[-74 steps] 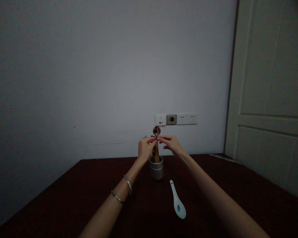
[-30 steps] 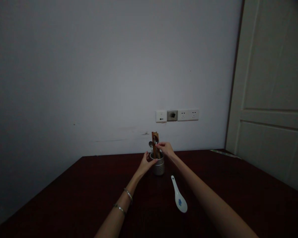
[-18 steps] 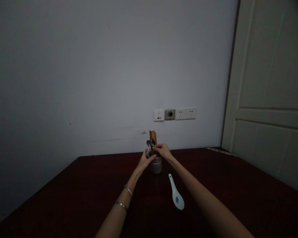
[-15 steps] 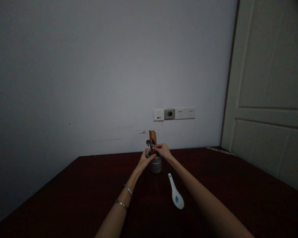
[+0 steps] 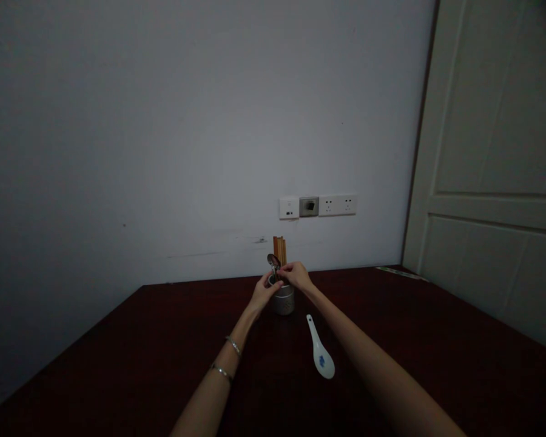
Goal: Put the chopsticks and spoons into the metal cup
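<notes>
A small grey holder cup (image 5: 284, 301) stands on the dark red table (image 5: 118, 364), far from me. Wooden chopsticks (image 5: 279, 247) and a metal spoon (image 5: 273, 262) stick up out of it. My left hand (image 5: 264, 292) curls against the cup's left side near the rim. My right hand (image 5: 295, 275) is over the rim with fingers pinched at the utensils; what it grips is too small to make out. A white ceramic spoon with a blue mark (image 5: 320, 357) lies on the table to the right of the cup.
A white wall with a row of sockets (image 5: 317, 206) rises behind the table. A pale door (image 5: 495, 182) stands at the right. A thin flat strip (image 5: 399, 273) lies at the table's far right corner.
Both hands have come down from above the cup to its rim. The metal spoon that was raised now sits low in the cup beside the chopsticks. The white spoon has not moved.
</notes>
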`<state>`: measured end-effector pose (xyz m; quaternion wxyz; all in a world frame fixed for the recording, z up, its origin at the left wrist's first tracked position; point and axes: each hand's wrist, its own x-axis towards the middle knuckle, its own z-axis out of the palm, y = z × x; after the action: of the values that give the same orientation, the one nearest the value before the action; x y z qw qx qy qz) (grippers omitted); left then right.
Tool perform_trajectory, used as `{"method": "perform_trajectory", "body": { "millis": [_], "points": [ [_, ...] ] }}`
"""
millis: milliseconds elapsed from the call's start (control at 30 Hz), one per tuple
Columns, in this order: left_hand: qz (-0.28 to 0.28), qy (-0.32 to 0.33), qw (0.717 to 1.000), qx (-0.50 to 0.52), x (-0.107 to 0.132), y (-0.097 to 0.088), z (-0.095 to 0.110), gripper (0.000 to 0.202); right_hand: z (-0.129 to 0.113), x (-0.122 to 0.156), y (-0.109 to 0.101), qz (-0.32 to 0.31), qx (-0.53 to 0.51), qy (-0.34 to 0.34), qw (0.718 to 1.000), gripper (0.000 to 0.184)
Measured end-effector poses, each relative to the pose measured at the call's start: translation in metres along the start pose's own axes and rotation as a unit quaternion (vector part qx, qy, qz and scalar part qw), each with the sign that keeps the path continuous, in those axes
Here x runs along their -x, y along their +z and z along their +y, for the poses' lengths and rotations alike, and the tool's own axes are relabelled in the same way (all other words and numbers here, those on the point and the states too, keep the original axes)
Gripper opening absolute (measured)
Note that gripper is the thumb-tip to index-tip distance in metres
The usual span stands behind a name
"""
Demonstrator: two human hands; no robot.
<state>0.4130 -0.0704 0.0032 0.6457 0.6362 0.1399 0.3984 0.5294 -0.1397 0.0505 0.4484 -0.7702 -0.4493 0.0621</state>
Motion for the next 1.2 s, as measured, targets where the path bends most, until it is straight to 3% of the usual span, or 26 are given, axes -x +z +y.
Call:
{"method": "perform_trajectory", "body": {
  "millis": [400,600,1200],
  "points": [
    [0.010,0.004,1.000,0.003,0.005,0.004,0.002,0.055,-0.006,0.014,-0.003,0.045,0.114,-0.012,0.992,0.018],
    [0.018,0.006,1.000,-0.009,0.006,0.007,0.006,0.055,-0.006,0.016,-0.003,0.019,0.113,-0.019,0.993,0.019],
    [0.016,-0.010,1.000,0.015,0.009,0.009,0.007,0.055,-0.006,0.022,-0.008,0.024,0.181,0.013,0.983,0.016]
  ]
}}
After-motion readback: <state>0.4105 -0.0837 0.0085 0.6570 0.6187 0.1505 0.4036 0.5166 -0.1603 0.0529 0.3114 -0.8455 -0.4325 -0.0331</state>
